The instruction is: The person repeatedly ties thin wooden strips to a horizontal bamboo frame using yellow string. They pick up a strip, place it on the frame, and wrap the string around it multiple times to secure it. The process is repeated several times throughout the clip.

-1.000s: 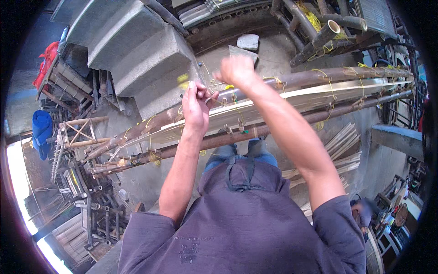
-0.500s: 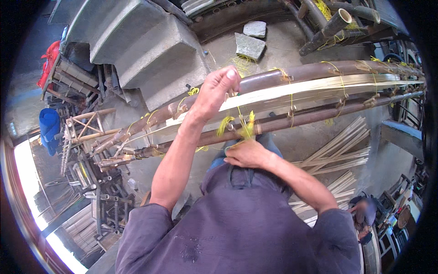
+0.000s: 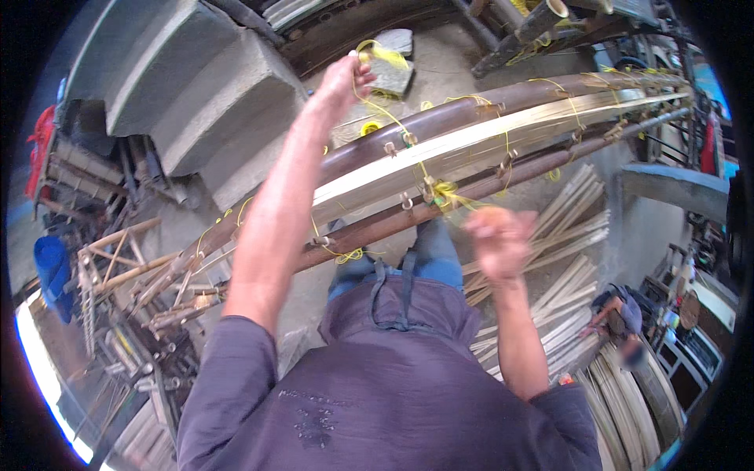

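Note:
A bundle of pale split strips (image 3: 463,149) runs between two long dark poles, the far pole (image 3: 353,157) and the near pole (image 3: 377,232). Yellow string (image 3: 395,120) goes round the bundle and up to my left hand (image 3: 342,83), which is raised beyond the far pole and closed on it. A loose tuft of the string hangs past those fingers. Just beyond the near pole's edge lies a bunched yellow knot (image 3: 445,193). From it, string stretches to my right hand (image 3: 501,238), closed and smeared by motion on my side of that pole.
Concrete steps (image 3: 212,102) rise at the far left, with stone slabs (image 3: 390,74) on the floor beside them. Loose pale strips (image 3: 561,224) lie to the right. A person (image 3: 616,314) crouches at the lower right. Bamboo frames (image 3: 126,263) stand at left.
My left hand has moved farther away and slightly left, drawing string up with it. My right hand has shifted from near my waist to the right. The whole view has also turned a little.

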{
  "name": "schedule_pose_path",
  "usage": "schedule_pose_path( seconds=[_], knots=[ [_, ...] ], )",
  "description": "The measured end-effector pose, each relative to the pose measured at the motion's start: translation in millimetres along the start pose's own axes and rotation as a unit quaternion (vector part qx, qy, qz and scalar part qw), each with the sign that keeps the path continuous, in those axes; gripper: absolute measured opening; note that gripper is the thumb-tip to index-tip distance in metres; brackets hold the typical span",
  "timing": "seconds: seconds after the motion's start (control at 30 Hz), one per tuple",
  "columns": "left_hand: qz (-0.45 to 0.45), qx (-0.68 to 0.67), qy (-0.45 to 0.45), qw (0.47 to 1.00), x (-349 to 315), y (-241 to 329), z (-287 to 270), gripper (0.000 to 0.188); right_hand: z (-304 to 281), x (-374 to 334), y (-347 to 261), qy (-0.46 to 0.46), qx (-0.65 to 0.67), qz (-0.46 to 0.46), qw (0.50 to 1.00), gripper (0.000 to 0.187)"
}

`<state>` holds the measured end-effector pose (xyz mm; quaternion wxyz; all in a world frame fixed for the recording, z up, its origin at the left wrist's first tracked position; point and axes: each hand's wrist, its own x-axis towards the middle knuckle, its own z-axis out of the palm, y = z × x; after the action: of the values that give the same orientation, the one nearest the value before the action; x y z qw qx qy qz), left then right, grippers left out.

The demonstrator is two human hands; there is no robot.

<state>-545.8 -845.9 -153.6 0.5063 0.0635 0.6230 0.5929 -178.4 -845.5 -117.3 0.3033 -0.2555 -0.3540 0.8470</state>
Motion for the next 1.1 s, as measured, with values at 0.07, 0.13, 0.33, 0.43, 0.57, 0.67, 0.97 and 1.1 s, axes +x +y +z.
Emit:
schedule_pose_path(
  seconds=[0.07, 0.13, 0.33, 0.43, 0.57, 0.67, 0.97, 1.1],
  knots=[
    [0.03, 0.188, -0.017, 0.982, -15.7, 31.4, -23.8, 0.05, -22.9, -28.2, -26.8, 0.158, 0.177, -0.02, 0.971, 0.045],
    [0.083, 0.284, -0.094, 0.951, -23.0, 50.2, -36.4, 0.061, -68.0, -91.4, 16.6, 0.272, 0.013, 0.113, 0.955, 0.04],
    [0.25, 0.425, -0.095, 0.865, -75.6, 57.1, -108.0, 0.041, 125.0, -130.1, 135.1, 0.171, -0.195, 0.246, 0.934, 0.05],
    [0.28, 0.456, -0.018, 0.845, -132.7, 33.0, -116.5, 0.034, 107.8, -63.4, 235.7, 0.077, -0.252, 0.352, 0.898, 0.022],
    [0.188, 0.538, 0.04, 0.821, -229.3, -30.3, -118.7, 0.029, 173.4, -71.5, 107.4, -0.111, -0.589, 0.125, 0.791, 0.017],
    [0.293, 0.526, 0.09, 0.793, -252.2, -99.7, -115.6, 0.019, 284.6, -11.6, 9.1, -0.374, -0.758, -0.164, 0.509, 0.014],
    [0.277, 0.547, 0.179, 0.769, -236.4, -98.7, -99.8, 0.016, 359.4, 119.7, 55.9, -0.276, -0.867, 0.072, 0.408, 0.062],
    [0.359, 0.548, 0.201, 0.729, -216.5, -93.4, -94.0, 0.015, 229.6, 177.9, 126.4, -0.316, -0.828, -0.014, 0.463, 0.04]
  ],
)
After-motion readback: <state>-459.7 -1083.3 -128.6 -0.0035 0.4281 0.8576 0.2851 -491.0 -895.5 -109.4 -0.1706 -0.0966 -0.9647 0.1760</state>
